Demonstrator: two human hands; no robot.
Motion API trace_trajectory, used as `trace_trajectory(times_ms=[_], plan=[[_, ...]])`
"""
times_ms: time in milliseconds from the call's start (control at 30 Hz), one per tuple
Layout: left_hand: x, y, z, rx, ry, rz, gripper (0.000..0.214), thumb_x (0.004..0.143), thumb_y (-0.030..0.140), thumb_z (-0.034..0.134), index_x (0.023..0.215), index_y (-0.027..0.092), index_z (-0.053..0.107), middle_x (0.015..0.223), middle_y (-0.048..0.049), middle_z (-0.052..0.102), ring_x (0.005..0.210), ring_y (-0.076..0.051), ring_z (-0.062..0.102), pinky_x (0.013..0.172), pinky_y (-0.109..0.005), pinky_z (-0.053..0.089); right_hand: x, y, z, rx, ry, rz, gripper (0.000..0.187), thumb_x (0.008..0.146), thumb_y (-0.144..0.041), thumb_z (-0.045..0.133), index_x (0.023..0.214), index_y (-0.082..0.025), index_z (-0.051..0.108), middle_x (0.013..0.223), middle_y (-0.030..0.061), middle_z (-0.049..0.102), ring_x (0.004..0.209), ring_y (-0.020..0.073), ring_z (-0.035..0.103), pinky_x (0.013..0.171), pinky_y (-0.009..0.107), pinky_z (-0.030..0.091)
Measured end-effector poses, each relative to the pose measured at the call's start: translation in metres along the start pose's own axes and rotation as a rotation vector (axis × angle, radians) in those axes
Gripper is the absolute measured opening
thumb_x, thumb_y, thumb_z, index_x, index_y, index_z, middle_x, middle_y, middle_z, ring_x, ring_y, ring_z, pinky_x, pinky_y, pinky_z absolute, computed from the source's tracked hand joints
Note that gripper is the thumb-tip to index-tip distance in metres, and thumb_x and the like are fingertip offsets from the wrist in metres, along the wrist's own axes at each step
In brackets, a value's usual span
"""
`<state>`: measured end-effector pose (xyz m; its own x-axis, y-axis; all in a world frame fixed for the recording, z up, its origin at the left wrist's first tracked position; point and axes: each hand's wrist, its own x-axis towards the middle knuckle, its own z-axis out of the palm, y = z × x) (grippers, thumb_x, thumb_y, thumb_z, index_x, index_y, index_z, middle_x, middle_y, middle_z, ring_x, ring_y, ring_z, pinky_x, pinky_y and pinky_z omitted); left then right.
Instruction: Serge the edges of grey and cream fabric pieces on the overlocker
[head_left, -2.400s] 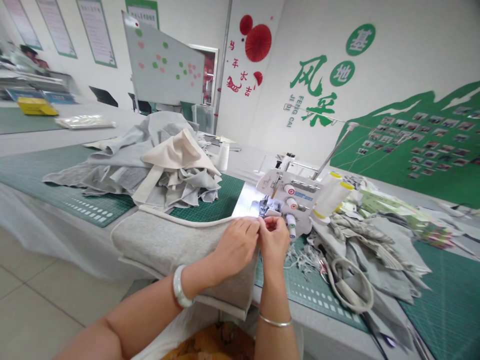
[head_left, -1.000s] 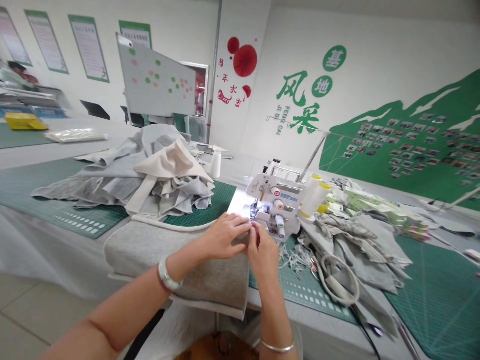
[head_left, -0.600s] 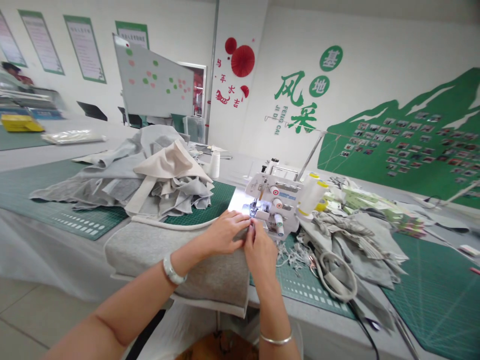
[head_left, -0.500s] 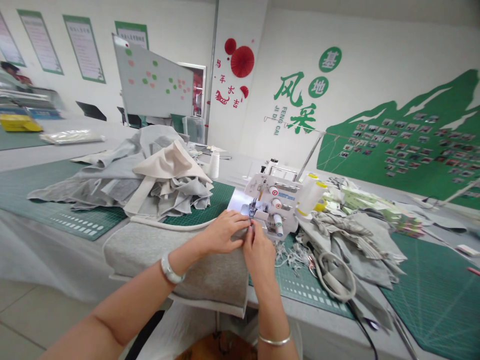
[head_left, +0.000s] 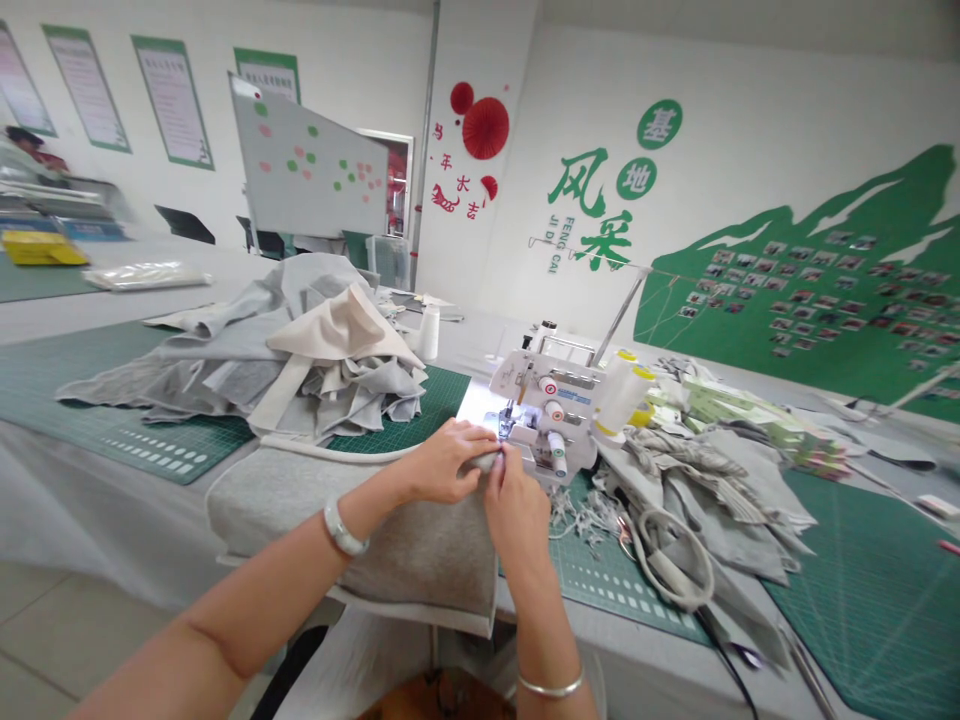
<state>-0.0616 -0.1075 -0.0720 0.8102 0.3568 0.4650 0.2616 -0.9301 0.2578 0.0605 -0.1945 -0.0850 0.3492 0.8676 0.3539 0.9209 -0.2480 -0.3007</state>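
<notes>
A large piece of grey fabric (head_left: 405, 540) with a pale edge hangs over the table's front edge and runs up to the white overlock sewing machine (head_left: 551, 400). My left hand (head_left: 450, 462) lies on the fabric just in front of the lit needle area, its fingers closed over the edge. Right beside it, my right hand (head_left: 516, 495) pinches the same edge between thumb and fingers. The fingertips of both hands almost meet at the presser foot. The exact stretch of fabric under the fingers is hidden.
Grey and cream cloth pieces (head_left: 330, 340) are heaped to the left, by a white thread cone (head_left: 429, 333). Right of the machine stand thread cones (head_left: 626, 395), more grey cloth (head_left: 720, 490), scissors (head_left: 626, 537) and thread scraps (head_left: 585, 515). Green cutting mats (head_left: 870, 600) cover parts of the table.
The view has shifted very slightly. My left fingers are raised a little, showing more fabric beneath them; my right hand stays at nearly the same spot by the presser foot.
</notes>
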Motion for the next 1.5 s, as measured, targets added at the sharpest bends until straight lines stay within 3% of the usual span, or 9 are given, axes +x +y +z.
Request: trace_trajectory(times_ms=[500,700,1500], plan=[[-0.002,0.01,0.005,0.094,0.011,-0.037,0.046,0.078,0.018,0.051,0.124,0.021,0.054,0.128,-0.0072,0.056,0.116,-0.023,0.051,0.099,-0.038,0.035,-0.012,0.008,0.009,0.152,0.052,-0.008,0.036,0.098,-0.029,0.038,0.131,-0.016,0.047,0.097,0.0093,0.073,0.077,0.0211,0.071,0.057,0.024,0.042],[-0.001,0.008,0.006,0.065,0.029,-0.018,0.047,0.076,0.016,0.052,0.123,0.02,0.055,0.126,-0.0077,0.058,0.115,-0.023,0.052,0.099,-0.037,0.036,-0.009,0.004,0.003,0.076,0.019,0.025,0.033,0.098,-0.033,0.039,0.125,-0.02,0.051,0.082,0.0065,0.074,0.068,0.0211,0.07,0.054,0.023,0.038],[-0.004,0.006,0.005,0.069,0.017,-0.011,0.05,0.077,0.019,0.053,0.127,0.019,0.054,0.131,-0.0096,0.056,0.121,-0.025,0.05,0.103,-0.04,0.036,-0.014,0.003,-0.002,0.049,-0.039,0.017,0.042,0.097,-0.033,0.039,0.136,-0.017,0.046,0.087,0.0098,0.075,0.074,0.0238,0.071,0.059,0.027,0.043]])
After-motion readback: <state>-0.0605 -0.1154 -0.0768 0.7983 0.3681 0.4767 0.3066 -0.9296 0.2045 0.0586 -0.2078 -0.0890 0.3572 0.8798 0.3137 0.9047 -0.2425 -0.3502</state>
